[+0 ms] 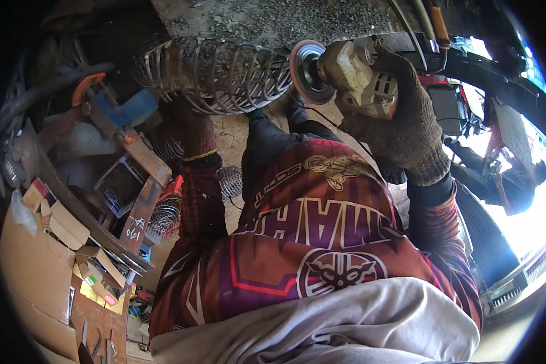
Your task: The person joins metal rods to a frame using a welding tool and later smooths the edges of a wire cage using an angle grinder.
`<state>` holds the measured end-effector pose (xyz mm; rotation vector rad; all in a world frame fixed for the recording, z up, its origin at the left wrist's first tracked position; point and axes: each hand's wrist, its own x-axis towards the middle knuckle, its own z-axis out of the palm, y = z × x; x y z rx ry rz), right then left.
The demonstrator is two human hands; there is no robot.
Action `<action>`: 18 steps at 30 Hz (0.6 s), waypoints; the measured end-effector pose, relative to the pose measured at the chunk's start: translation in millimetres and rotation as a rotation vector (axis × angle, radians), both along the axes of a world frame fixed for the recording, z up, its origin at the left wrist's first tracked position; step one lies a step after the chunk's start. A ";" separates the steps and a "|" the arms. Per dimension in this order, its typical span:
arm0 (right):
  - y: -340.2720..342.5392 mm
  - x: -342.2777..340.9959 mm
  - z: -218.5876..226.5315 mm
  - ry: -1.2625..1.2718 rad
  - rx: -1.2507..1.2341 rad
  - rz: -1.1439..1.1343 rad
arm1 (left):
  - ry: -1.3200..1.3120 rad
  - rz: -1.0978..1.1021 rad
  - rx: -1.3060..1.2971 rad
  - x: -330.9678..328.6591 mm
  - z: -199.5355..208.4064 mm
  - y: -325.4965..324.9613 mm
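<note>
My right grip [409, 118] is clasping a dusty beige angle grinder [361, 79], its red-rimmed round disc [312, 71] sitting beside a silvery cylindrical wire coil [242, 100]; below, my left grip [197, 130] is hiding its closure in shadow.

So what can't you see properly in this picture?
All in the head view:
Left hand: its fingertips are lost in dark shadow by the metal wire coil.
Right hand: some fingers are hidden behind the angle grinder.
Grinding disc: it overlaps the coil's end, so I can't tell if they touch.
Background person: details are lost in glare.
</note>
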<state>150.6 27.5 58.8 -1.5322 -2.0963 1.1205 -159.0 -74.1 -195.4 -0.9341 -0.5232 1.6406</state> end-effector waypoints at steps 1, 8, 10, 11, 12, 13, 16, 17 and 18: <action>0.6 -3.5 -1.0 0.014 -0.011 0.014 | -0.054 -0.014 0.110 -3.0 -7.8 -1.0; 4.9 -15.9 5.8 -0.094 -0.081 0.054 | 0.757 -0.046 -0.184 3.3 -26.8 -6.2; 4.9 -18.5 6.3 -0.101 -0.083 0.052 | 0.207 0.041 0.195 15.6 -18.8 -16.0; 4.1 -20.3 6.7 -0.088 -0.073 0.058 | 0.218 0.062 0.250 16.2 -24.6 -18.8; 3.7 -22.0 7.3 -0.071 -0.064 0.069 | 0.236 0.086 0.303 15.8 -29.7 -23.2; 2.8 -23.9 8.1 -0.073 -0.069 0.072 | 0.547 0.083 0.220 6.1 -53.2 -28.4; -0.6 -29.7 9.9 -0.099 -0.058 0.071 | 0.852 0.140 0.280 4.6 -62.2 -21.5; -2.2 -31.8 10.8 -0.121 -0.041 0.073 | 0.848 0.173 0.353 7.4 -57.6 -16.0; -3.4 -32.4 11.7 -0.144 -0.025 0.071 | 0.723 0.157 0.230 11.6 -43.5 -10.9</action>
